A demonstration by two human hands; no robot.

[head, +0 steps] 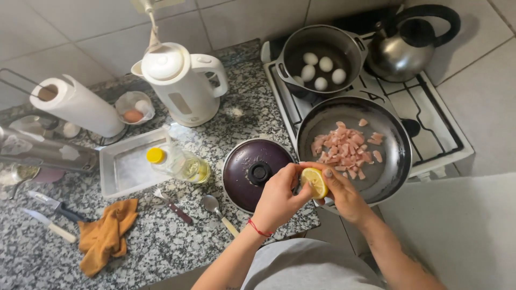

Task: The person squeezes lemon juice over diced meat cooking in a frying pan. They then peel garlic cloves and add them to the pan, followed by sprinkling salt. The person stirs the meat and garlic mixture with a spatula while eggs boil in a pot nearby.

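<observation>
Right now both your hands, left (279,196) and right (344,193), are closed around 1 lemon half (314,181) at the near rim of the frying pan (395,156). Squeeze off-centre and juice or pips may miss the meat (346,149), landing on the stove (435,129).

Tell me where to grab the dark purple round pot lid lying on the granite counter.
Grip the black knob at the centre of the dark purple round pot lid, coming straight down from above. The lid lies flat with its knob up, and its low domed edge seems to offer little to pinch.
</observation>
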